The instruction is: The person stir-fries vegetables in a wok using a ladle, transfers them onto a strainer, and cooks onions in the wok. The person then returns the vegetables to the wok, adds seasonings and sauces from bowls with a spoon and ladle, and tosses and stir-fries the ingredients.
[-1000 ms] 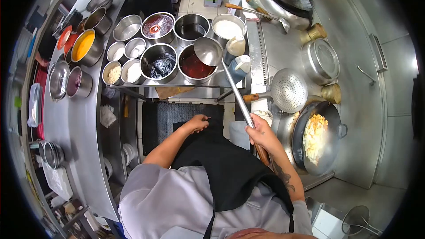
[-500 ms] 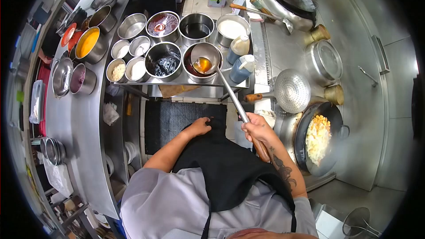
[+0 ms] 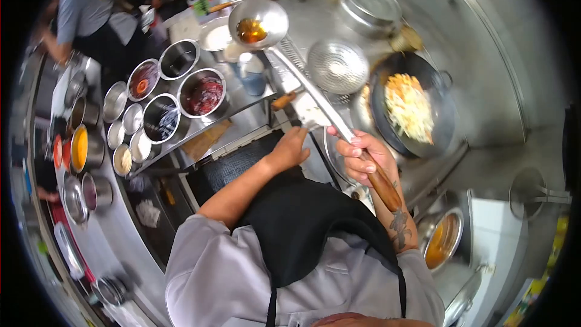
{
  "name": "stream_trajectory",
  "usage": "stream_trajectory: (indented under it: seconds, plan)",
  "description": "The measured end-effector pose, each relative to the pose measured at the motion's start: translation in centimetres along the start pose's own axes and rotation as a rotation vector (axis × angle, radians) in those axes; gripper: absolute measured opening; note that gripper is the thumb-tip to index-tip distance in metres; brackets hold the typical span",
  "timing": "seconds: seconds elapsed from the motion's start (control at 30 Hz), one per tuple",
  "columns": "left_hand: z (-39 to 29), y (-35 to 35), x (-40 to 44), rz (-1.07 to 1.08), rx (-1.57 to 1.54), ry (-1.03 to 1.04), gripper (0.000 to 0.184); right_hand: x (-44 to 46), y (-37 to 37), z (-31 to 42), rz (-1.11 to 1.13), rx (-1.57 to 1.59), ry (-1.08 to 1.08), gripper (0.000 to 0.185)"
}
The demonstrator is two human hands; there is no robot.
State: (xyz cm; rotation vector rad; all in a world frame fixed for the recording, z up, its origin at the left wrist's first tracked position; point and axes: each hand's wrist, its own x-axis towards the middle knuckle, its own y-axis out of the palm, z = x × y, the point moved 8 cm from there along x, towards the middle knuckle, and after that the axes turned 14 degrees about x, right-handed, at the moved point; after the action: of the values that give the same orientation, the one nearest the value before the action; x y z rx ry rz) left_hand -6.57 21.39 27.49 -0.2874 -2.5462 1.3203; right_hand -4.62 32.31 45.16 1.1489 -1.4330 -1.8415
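Observation:
My right hand (image 3: 366,154) is closed around the wooden handle of a long ladle (image 3: 275,21). Amber liquid lies in the ladle's bowl, which is raised above the counter at the back. My left hand (image 3: 290,150) has its thumb apart from its fingers, and the fingertips are beside a white cloth (image 3: 311,114) at the stove edge; whether they touch it is unclear. To the right, a black wok (image 3: 445,115) holds pale shredded food and orange-yellow pieces (image 3: 408,106). Between ladle and wok lies a perforated strainer (image 3: 338,65) with a wooden handle.
Left of the ladle stand several steel pots, one with dark red sauce (image 3: 203,97) and one with dark liquid (image 3: 162,118). A blue bottle (image 3: 251,75) is near them. A pot of orange liquid (image 3: 442,242) sits at lower right. A co-worker (image 3: 91,18) stands at upper left.
The ladle has been lifted out of the red sauce pot with liquid in it. My left hand has moved toward the white cloth. The view has turned to the right, and a co-worker now shows.

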Motion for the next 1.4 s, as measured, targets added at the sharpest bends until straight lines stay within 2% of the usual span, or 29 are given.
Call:
stream_trajectory:
  seconds: [0.07, 0.1, 0.13, 0.2, 0.3, 0.33, 0.43, 0.53, 0.57, 0.6, 0.67, 0.7, 0.73, 0.8, 0.87, 0.93, 1.0, 1.03, 1.07, 1.13, 1.17, 1.2, 1.27, 1.37, 1.4]
  plan:
    - [-2.1, -0.1, 2.4, -0.111, 0.233, 0.055, 0.067, -4.3, -0.4, 1.6, 0.009, 0.031, -0.167, 0.044]
    - [-1.7, 1.3, 4.2, 0.069, 0.255, 0.002, 0.073, -6.6, -1.0, 2.4, 0.009, -0.007, -0.242, 0.043]
    - [-2.0, 1.9, 4.9, -0.002, 0.455, 0.031, 0.078, -8.8, -1.5, 3.1, 0.006, -0.045, -0.325, 0.041]
    - [-1.6, 3.9, 7.1, 0.052, 0.586, 0.015, 0.079, -13.3, -3.0, 4.5, -0.119, -0.086, -0.521, 0.04]
    - [0.1, 7.0, 9.9, 0.197, 0.635, -0.013, 0.07, -19.0, -6.1, 5.7, -0.347, -0.132, -0.763, 0.038]
    - [-0.8, 6.3, 10.6, 0.2, 0.604, 0.014, 0.063, -20.6, -7.3, 6.0, -0.447, -0.165, -0.836, 0.038]
    - [1.2, 8.5, 12.1, 0.183, 0.511, 0.112, 0.056, -24.3, -11.7, 6.6, -0.746, -0.235, -0.999, 0.032]
    - [3.3, 8.6, 13.8, 0.235, 0.239, 0.071, 0.05, -25.7, -15.6, 7.7, -0.893, -0.21, -1.034, 0.028]
    - [5.2, 9.3, 14.8, 0.094, -0.061, 0.186, 0.047, -25.9, -16.1, 8.0, -0.905, -0.177, -1.049, 0.026]
    - [6.6, 11.1, 15.0, 0.42, -0.606, -0.23, 0.046, -26.2, -16.5, 8.5, -0.898, -0.151, -1.063, 0.026]
    - [1.2, 7.5, 14.6, 0.582, -1.174, -0.398, 0.044, -26.4, -17.5, 8.9, -0.88, -0.096, -1.072, 0.026]
    - [-1.0, 6.2, 14.6, 0.612, -1.254, -0.383, 0.044, -26.5, -17.4, 9.2, -0.857, -0.109, -1.092, 0.025]
    - [-2.1, 6.7, 14.9, 0.639, -1.307, -0.376, 0.039, -26.7, -17.3, 9.6, -0.901, -0.16, -1.119, 0.022]
    - [-4.6, 9.4, 15.2, 0.812, -1.336, -0.544, 0.034, -27.1, -17.3, 10.4, -0.991, -0.27, -1.165, 0.017]
    - [-7.6, 12.7, 16.0, 0.984, -1.489, -0.596, 0.044, -27.8, -17.8, 11.7, -1.239, -0.532, -1.145, 0.014]
    - [-11.3, 13.7, 16.5, 0.98, -1.39, -0.602, 0.061, -27.9, -19.0, 13.2, -1.448, -0.78, -1.1, 0.015]
    - [-13.2, 16.8, 16.9, 0.991, -1.459, -0.777, 0.063, -25.8, -19.0, 15.3, -1.464, -0.821, -1.105, 0.017]
    - [-14.4, 17.3, 17.2, 0.968, -1.44, -0.786, 0.063, -24.5, -19.0, 16.3, -1.476, -0.84, -1.108, 0.018]
    - [-15.5, 17.1, 17.1, 0.955, -1.414, -0.824, 0.056, -22.7, -20.3, 17.4, -1.387, -0.763, -1.099, 0.019]
    - [-17.3, 16.5, 17.7, 0.977, -1.389, -0.718, 0.041, -18.9, -23.3, 19.2, -1.287, -0.696, -1.092, 0.018]
    - [-17.3, 17.3, 17.9, 0.963, -1.403, -0.734, 0.035, -17.4, -20.6, 18.9, -1.308, -0.745, -0.986, 0.015]
    - [-17.0, 18.6, 18.1, 0.947, -1.415, -0.752, 0.029, -16.4, -21.4, 18.5, -1.259, -0.769, -0.937, 0.012]
    - [-16.3, 20.0, 18.1, 0.93, -1.438, -0.806, 0.018, -16.2, -18.3, 15.8, -1.129, -0.852, -0.858, 0.017]
    - [-16.0, 21.5, 18.4, 0.965, -1.455, -0.869, 0.006, -20.0, -16.4, 11.9, -1.201, -1.447, -0.848, 0.026]
    - [-16.0, 21.4, 18.7, 0.964, -1.44, -0.873, 0.005, -22.1, -16.6, 10.6, -1.325, -1.516, -0.785, 0.032]
